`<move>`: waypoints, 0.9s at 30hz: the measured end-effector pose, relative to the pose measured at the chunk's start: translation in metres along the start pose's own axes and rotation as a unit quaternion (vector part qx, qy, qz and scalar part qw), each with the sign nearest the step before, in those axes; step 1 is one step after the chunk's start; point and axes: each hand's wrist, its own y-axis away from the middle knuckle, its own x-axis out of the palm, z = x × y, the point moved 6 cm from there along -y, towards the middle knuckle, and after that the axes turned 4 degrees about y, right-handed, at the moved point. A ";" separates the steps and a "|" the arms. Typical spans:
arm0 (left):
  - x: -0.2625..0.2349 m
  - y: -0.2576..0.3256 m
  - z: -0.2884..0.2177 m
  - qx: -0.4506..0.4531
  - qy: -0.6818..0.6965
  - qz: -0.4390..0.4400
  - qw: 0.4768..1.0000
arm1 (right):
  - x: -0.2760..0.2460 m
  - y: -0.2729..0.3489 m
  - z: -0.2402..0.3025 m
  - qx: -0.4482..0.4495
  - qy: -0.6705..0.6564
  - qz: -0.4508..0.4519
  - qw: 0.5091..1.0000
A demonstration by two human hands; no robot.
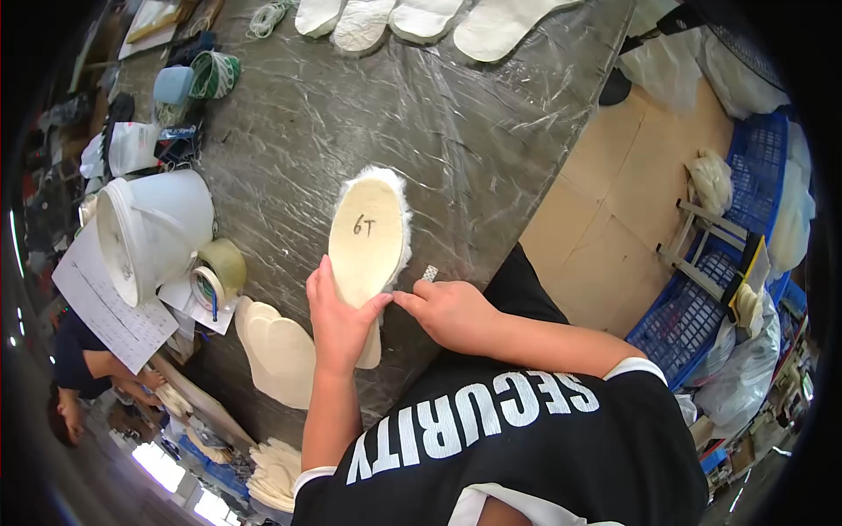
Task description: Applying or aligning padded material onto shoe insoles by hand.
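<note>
A cream insole-shaped template [367,232] lies on a white fleece insole [406,230], whose fluffy edge shows along the top and right side. My left hand [338,302] grips both at the heel end, with the thumb near the lower right edge. My right hand [452,317] is closed close beside that thumb, at the heel's edge. From its fist sticks the silvery, patterned end of a small tool [430,273]; its working end is hidden. More cream insole templates [276,351] lie at the table's lower left, partly behind my left forearm.
Several white insoles [421,19] line the far edge of the plastic-covered table [289,114]. On the left stand a white bucket [171,206], a tape roll [224,267] and a written sheet [110,298]. Blue crates [684,298] stand at the right. Another person's arm [105,364] shows lower left.
</note>
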 end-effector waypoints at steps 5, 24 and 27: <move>0.001 0.002 -0.002 0.002 -0.004 -0.010 1.000 | 0.003 0.005 0.006 -0.022 0.078 0.012 0.997; -0.009 -0.009 -0.009 -0.016 0.003 0.015 1.000 | 0.013 0.005 0.024 -0.069 0.190 -0.031 0.979; -0.005 -0.009 -0.012 -0.016 0.002 0.038 0.999 | 0.015 -0.001 0.020 -0.038 0.187 -0.016 0.981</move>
